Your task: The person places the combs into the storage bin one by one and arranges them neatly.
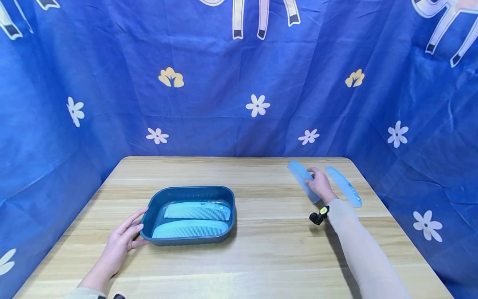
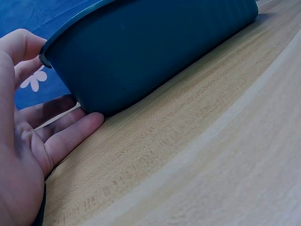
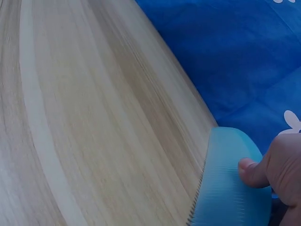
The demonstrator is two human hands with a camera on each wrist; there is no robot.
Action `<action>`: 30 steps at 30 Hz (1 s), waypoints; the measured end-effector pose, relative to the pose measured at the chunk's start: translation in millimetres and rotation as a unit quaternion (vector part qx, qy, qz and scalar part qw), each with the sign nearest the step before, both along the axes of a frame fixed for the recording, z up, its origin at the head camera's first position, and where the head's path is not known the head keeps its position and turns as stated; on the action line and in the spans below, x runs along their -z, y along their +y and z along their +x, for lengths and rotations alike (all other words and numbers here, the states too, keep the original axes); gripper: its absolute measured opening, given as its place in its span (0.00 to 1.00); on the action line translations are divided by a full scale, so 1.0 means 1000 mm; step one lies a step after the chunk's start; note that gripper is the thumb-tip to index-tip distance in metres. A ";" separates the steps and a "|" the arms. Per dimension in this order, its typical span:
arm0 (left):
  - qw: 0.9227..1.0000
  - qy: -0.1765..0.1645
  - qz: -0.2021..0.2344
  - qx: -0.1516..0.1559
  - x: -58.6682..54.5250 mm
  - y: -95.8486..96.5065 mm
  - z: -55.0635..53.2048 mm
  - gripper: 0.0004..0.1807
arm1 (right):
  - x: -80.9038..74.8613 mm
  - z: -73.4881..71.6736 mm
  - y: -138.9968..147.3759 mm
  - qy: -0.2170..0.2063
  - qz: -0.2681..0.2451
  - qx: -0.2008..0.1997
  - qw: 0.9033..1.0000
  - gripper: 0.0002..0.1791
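Note:
My right hand (image 1: 320,185) pinches a light blue comb (image 1: 301,177) over the right side of the table. In the right wrist view the thumb lies across the face of this comb (image 3: 230,188), its teeth turned toward the tabletop. Just right of that hand another blue comb (image 1: 344,187) lies on the table. My left hand (image 1: 121,243) is at the left end of a dark teal basin (image 1: 186,240), fingers and thumb spread around its rim and side. Inside the basin lie two more blue combs, the rear comb (image 1: 198,210) and the front comb (image 1: 190,229), side by side.
The pale wooden table (image 1: 261,257) reaches back to a blue curtain (image 1: 224,83) with flowers and animal prints, which also closes off both sides. A black wrist camera (image 1: 318,216) is strapped on the right wrist.

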State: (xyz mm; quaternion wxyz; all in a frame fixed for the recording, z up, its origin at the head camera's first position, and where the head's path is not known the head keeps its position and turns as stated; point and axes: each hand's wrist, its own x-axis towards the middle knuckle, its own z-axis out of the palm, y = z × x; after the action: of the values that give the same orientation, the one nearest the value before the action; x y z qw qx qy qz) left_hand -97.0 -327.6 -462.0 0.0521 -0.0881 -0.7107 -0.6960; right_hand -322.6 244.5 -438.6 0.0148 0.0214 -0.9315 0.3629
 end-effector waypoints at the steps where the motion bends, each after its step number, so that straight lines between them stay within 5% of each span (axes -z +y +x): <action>1: 1.000 0.000 0.000 0.000 0.000 0.000 0.000 0.25 | 0.000 0.000 0.000 -0.002 -0.005 0.002 1.000 0.26; 30: 1.000 -0.007 0.000 -0.002 0.000 0.001 -0.001 0.25 | -0.005 0.012 -0.016 0.010 -0.052 0.004 0.999 0.26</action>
State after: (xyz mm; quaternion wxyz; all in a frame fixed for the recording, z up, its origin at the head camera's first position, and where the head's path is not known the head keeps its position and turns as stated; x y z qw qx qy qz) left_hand -97.9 -326.9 -462.0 0.0489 -0.0820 -0.7113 -0.6964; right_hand -310.2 228.4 -433.1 0.0271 0.0204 -0.9111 0.4109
